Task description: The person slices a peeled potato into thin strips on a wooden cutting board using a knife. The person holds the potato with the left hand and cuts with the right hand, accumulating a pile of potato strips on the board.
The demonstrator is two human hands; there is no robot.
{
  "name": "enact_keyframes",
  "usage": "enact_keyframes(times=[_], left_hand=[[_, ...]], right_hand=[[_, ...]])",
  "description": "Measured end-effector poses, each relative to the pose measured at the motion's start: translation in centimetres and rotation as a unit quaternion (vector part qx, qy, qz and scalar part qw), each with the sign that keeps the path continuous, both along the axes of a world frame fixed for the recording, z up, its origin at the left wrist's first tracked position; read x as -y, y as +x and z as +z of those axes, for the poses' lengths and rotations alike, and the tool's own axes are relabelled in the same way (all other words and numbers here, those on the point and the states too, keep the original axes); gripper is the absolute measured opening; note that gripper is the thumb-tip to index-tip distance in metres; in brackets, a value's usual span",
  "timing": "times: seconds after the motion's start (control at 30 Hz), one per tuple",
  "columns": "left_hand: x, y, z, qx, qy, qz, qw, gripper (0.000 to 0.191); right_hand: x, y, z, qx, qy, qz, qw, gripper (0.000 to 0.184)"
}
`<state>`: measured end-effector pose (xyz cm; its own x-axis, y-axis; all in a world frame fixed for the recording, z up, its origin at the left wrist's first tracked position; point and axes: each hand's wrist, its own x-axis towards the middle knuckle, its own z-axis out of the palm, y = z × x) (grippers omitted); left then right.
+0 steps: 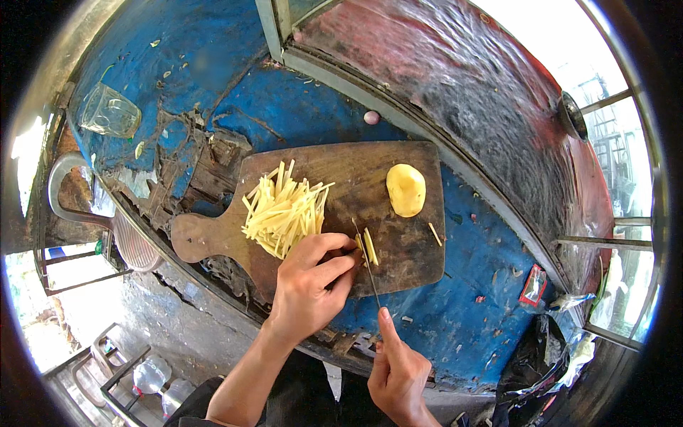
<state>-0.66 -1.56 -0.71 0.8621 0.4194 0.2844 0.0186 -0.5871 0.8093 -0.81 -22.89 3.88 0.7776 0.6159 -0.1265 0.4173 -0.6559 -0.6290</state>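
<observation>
My right hand [397, 368] grips a thin-bladed knife [369, 267], its handle hidden in the fist. The blade lies across a wooden cutting board [341, 155], along a small piece of peeled potato. My left hand [320, 272] pinches that piece at the blade's left side, its fingertips hiding most of it. Right of the blade lie a few cut potato sticks [371, 246]. A heap of potato sticks [288, 205] sits on the board's left part, just beyond my left hand. One whole peeled potato [406, 190] rests near the far right corner.
A shallot [372, 117] lies beyond the board on the torn blue table covering [331, 101]. A glass [111, 111] is tipped over at far left. A framed ledge [373, 88] runs behind the board. A red-edged sachet [533, 285] and a black plastic bag [539, 347] are at right.
</observation>
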Motion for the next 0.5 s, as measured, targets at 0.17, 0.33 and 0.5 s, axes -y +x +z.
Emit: enact_keyframes(times=[0.17, 0.33, 0.5], left_hand=[[0.0, 0.0, -0.1, 0.004, -0.018, 0.005, 1.000, 0.020], [-0.1, 0.0, 0.1, 0.005, -0.001, 0.007, 1.000, 0.021], [0.0, 0.2, 0.2, 0.011, -0.006, 0.008, 1.000, 0.019]], right_hand=[[-0.9, 0.3, -0.2, 0.024, 0.025, -0.009, 0.999, 0.068], [-1.4, 0.6, -0.8, -0.001, 0.009, -0.015, 1.000, 0.068], [0.3, -0.9, 1.2, -0.060, 0.023, -0.038, 0.997, 0.062]])
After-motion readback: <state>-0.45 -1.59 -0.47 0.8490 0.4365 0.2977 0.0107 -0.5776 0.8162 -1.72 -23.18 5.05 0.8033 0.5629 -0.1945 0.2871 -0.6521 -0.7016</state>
